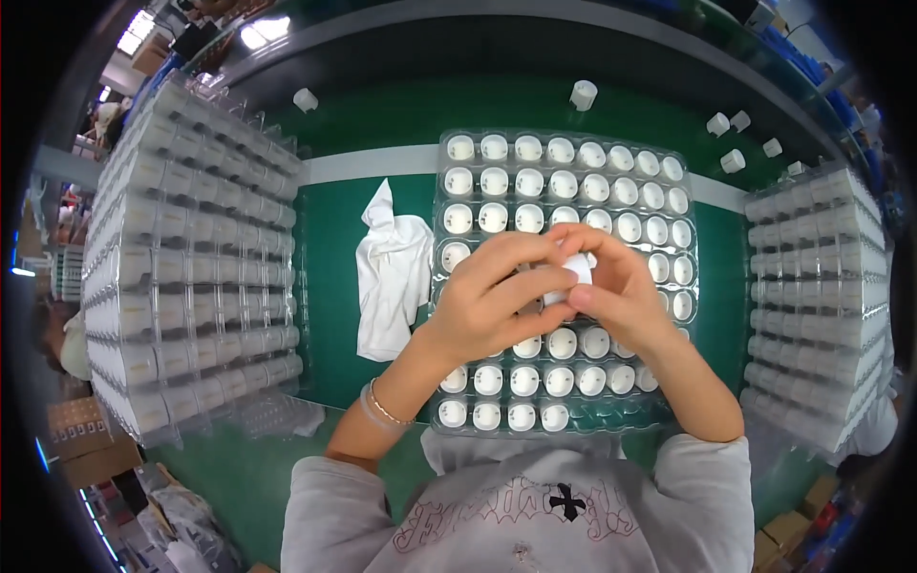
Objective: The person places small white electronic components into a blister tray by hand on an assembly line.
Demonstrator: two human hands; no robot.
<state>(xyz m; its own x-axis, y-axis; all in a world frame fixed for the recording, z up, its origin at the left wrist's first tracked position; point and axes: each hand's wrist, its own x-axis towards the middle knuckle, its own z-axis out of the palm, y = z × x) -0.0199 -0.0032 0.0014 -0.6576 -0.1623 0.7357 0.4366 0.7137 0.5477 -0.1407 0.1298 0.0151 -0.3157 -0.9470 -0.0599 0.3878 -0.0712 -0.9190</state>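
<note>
Both of my hands meet over the middle of a clear plastic tray [611,417] filled with rows of white round cups [494,147]. Between them is a small white cylindrical piece [580,268], much like those in the tray, partly covered by fingers. My left hand [497,291] has its fingers closed on the piece from the left. On the other side, my right hand [616,286] grips it between thumb and fingers. Some pockets at the tray's near right corner hold no cup. A crumpled white cloth [392,282] lies just left of the tray.
Tall stacks of filled clear trays stand at the left [191,267] and the right [812,306]. Along the far side of the green table [330,220], a loose white cup [583,95] stands, with another white piece [305,100] to its left and several more at far right.
</note>
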